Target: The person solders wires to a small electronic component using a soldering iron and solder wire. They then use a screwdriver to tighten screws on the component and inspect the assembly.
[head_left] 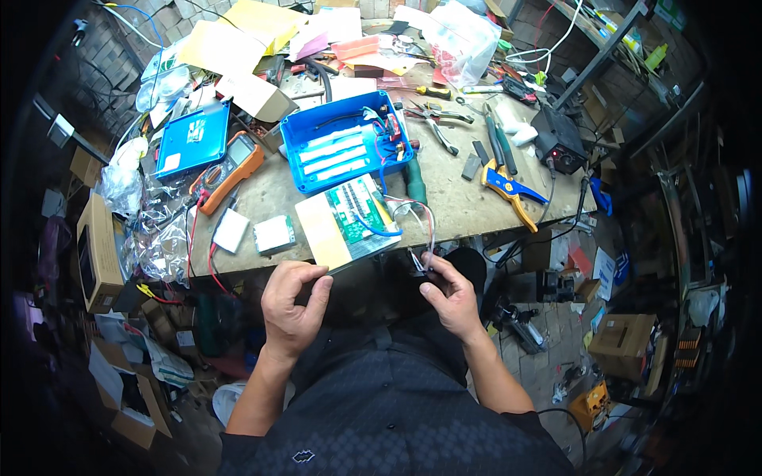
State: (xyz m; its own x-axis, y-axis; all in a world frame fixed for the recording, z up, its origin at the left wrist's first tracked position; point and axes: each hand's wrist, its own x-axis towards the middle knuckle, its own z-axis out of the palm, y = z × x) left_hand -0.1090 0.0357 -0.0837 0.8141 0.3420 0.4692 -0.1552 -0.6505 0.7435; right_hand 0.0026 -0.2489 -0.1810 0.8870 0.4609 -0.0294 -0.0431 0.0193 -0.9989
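Observation:
My left hand (292, 308) is just off the table's front edge, its fingers curled, the thumb and index finger apart and nothing visible between them. At the front edge, my right hand (451, 297) pinches thin red and white wires (431, 226) that run down from a green circuit board (357, 213). Pale pointed ends show by its fingertips, too small to make out fully. The board lies on a tan flat piece (323, 232) and has a thick blue wire across it. Behind sits an open blue box (295, 170) with white strips, wires and red parts inside.
Left of the box are a blue lid (193, 143), an orange multimeter (226, 173) and two small white-topped pieces. To the right lie pliers (439, 123), a blue and yellow wire stripper (508, 190) and a black soldering station (558, 139). Papers and bags crowd the back.

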